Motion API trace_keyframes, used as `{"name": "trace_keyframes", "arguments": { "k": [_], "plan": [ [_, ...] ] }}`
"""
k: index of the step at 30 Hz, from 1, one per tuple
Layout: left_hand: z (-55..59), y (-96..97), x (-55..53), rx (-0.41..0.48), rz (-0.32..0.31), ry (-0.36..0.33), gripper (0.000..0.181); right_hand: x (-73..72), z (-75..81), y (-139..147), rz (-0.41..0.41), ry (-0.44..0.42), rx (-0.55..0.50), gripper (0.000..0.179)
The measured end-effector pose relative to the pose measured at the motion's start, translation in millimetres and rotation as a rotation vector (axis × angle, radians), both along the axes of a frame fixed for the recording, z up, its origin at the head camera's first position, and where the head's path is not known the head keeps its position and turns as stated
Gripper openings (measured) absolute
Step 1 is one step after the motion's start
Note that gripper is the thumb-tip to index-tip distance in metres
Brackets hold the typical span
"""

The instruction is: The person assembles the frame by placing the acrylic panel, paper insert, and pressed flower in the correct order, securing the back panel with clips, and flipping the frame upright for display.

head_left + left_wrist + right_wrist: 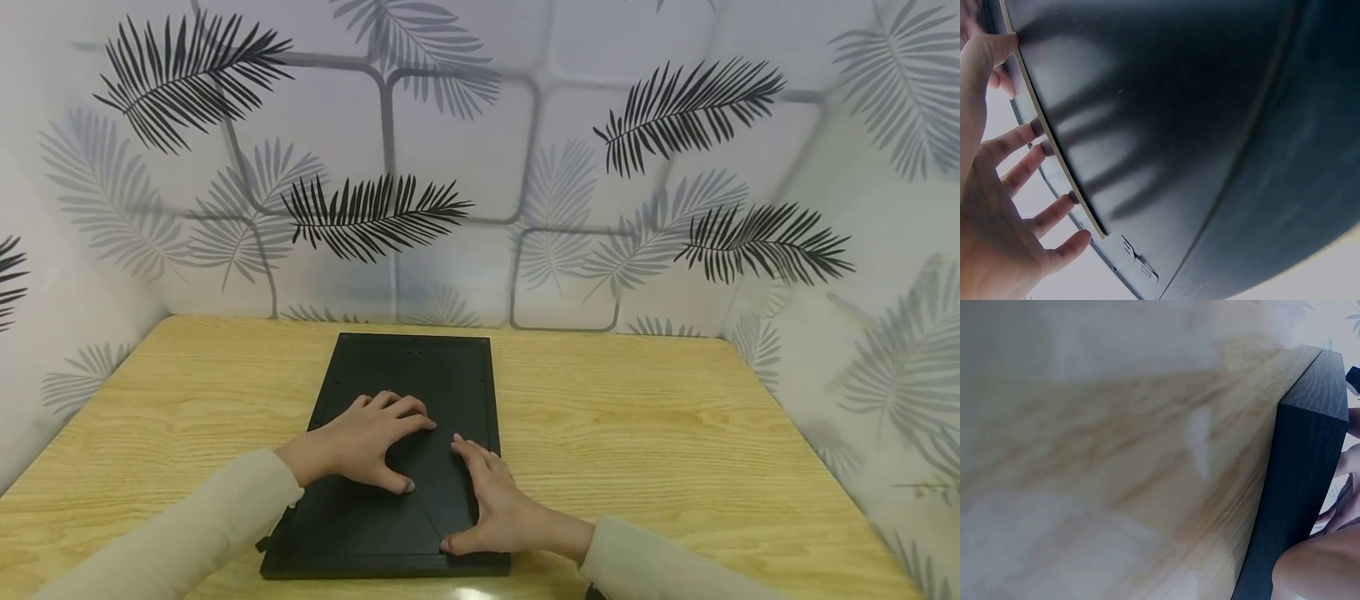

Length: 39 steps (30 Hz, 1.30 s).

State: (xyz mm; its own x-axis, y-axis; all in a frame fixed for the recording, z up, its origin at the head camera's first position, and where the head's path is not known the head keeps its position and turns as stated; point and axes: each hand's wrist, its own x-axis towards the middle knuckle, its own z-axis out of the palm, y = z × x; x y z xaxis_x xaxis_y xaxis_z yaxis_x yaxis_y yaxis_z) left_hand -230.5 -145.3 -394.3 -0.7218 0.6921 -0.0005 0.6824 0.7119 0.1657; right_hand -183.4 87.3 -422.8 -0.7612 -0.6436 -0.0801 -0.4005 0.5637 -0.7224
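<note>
A black picture frame (450, 367) lies on the table with its back facing up, long side running away from me. My left hand (375, 442) is over the middle of that back, fingers spread and slightly bent. The left wrist view shows its fingertips right at the thin pale edge of a black board (1147, 125), with dark finger reflections on the surface. Along the frame's lower right side is my right hand (495, 508), its thumb low near the bottom edge and its fingers reaching up over the back. The right wrist view catches the frame's side (1300, 462) close up.
The wood-grain table (637, 442) extends to both sides of the frame. Behind it stands a wall covering (465, 150) printed with dark and grey leaves. A small metal hanger (1141, 261) shows on the frame's back.
</note>
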Motion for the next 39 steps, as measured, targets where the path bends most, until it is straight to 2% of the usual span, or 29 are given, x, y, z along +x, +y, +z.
{"name": "trace_keyframes", "arguments": {
  "k": [10,21,31,39],
  "plan": [
    [0.9,0.8,0.6,-0.01,-0.001,-0.004,0.065,3.5,4.0,-6.2,-0.029,0.027,0.009,0.102],
    [1.5,0.2,-0.2,-0.018,-0.007,0.01,0.065,4.6,7.4,-12.0,-0.06,0.011,0.061,0.101],
    [3.6,-1.4,0.0,-0.024,0.008,-0.033,0.066,0.4,8.5,-9.8,-0.031,-0.061,0.024,0.101],
    [7.4,-2.9,0.2,-0.032,-0.002,-0.046,0.069,-2.3,13.8,-6.6,0.012,-0.078,0.001,0.1]
  ]
}}
